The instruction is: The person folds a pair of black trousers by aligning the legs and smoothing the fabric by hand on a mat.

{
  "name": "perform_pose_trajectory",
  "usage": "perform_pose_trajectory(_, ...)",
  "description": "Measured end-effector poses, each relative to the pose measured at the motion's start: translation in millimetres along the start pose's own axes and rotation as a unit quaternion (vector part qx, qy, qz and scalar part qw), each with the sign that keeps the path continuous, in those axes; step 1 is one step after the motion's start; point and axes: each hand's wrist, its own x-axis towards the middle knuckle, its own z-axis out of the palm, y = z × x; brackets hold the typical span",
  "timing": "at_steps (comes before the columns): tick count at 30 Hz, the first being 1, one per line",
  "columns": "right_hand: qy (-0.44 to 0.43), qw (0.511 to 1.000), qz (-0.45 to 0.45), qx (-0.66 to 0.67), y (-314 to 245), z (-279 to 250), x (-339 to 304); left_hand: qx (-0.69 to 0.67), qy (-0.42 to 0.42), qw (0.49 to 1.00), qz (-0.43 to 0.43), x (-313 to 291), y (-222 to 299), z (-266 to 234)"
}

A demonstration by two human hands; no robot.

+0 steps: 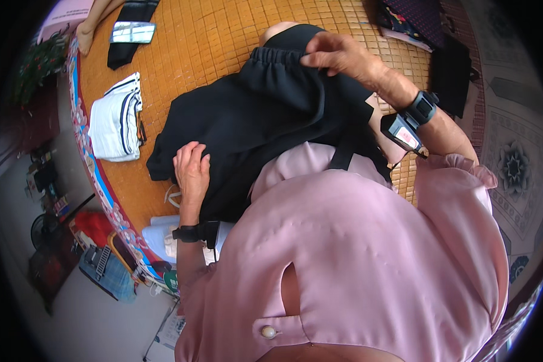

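Pinching the gathered waistband [276, 56] of the black garment [223, 114] between thumb and fingers, your right hand [341, 59] sits at its far side, right of the middle of the scene. The fingers close on the band's right end, so the ribbed elastic runs off to the left from your fingertips. Your left hand [192, 172] lies at the garment's near left part, its back turned up and its fingers loosely bent against the cloth; you cannot tell from here whether they grip a fold or only rest on it.

The black garment lies spread in front of you, most of it between your two hands. It reaches left a little past your left hand, and its near edge meets your pink blouse [338, 241]. Soft folds drop from the waistband toward the middle of the cloth. A thin white cord [172, 195] shows just beside your left wrist, on the near side.

Under all this is the orange-brown tiled mat [205, 36]. To the left of the garment, and apart from it, lies a folded white garment with dark stripes [116, 123]. Farther off on the left is a dark folded cloth [122, 55] with a shiny pale panel [133, 32] on it.
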Motion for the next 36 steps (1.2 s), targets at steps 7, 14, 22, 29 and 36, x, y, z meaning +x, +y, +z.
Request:
perform_pose_trajectory(7, 0.087, 0.983, -0.128, 0.099, -34.8, -24.9, -10.2, -0.022, -0.025, 0.999, 0.007, -7.2, 1.6, -2.9)
perform_pose_trajectory(14, 0.112, 0.946, -0.147, 0.265, -47.5, -66.9, -35.3, 0.004, 0.036, 0.998, -0.059, 9.8, -22.2, 10.4)
perform_pose_trajectory(22, 0.141, 0.922, -0.152, 0.328, -42.9, -87.0, -21.5, -0.128, 0.257, 0.929, -0.235, 1.0, -28.7, -63.7)
perform_pose_trajectory(29, 0.213, 0.928, -0.082, 0.294, 82.5, -163.0, -21.8, -0.075, 0.001, 0.996, 0.052, -6.3, 63.1, -57.7)
perform_pose_trajectory(36, 0.195, 0.927, 0.107, 0.302, 178.9, -102.5, -33.1, -0.142, -0.146, 0.979, -0.017, -21.0, 74.9, 11.6)
